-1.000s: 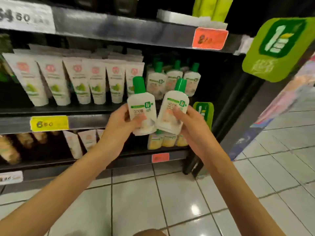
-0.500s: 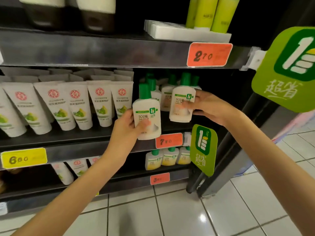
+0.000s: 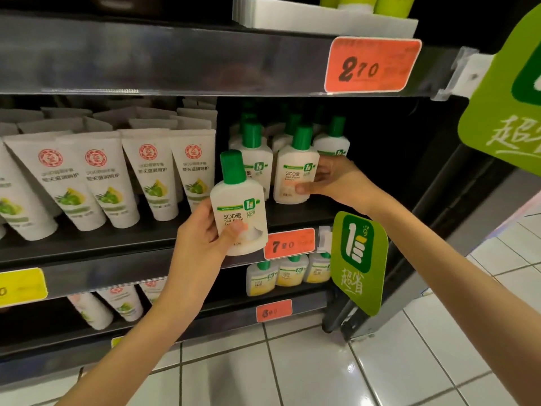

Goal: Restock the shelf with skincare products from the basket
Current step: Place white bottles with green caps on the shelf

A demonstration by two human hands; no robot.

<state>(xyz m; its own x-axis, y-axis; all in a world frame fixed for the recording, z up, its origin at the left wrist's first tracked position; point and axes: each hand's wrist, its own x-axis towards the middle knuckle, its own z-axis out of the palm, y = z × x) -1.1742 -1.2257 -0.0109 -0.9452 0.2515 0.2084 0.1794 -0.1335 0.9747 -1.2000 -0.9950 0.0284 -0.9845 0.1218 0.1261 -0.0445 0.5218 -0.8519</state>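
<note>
The right hand [image 3: 339,183] is reaching into the shelf [image 3: 117,244]. Its fingers [image 3: 306,189] are curling round a white bottle [image 3: 294,174] with a green cap, thumb on the front and the other fingers behind. The bottle is standing straight up, and I cannot tell if its bottom is touching the shelf or hanging just above it. It is going in at the front, just before the other bottles [image 3: 254,153] sitting behind the fingers, so the same things are all in one spot. The left hand [image 3: 199,238] is holding a second bottle [image 3: 238,209] out in front of the shelf edge, with the thumb pressing on the label and the fingers wrapping round the back. This one is waiting in the air, tilting a little, probably so it can go in next. Both labels are facing out, so shoppers can read them. White tubes [image 3: 146,171] are leaning on the shelf to the left of those fingers. An orange price tag [image 3: 289,243] is sitting just right of the left thumb. The basket is not showing.
</note>
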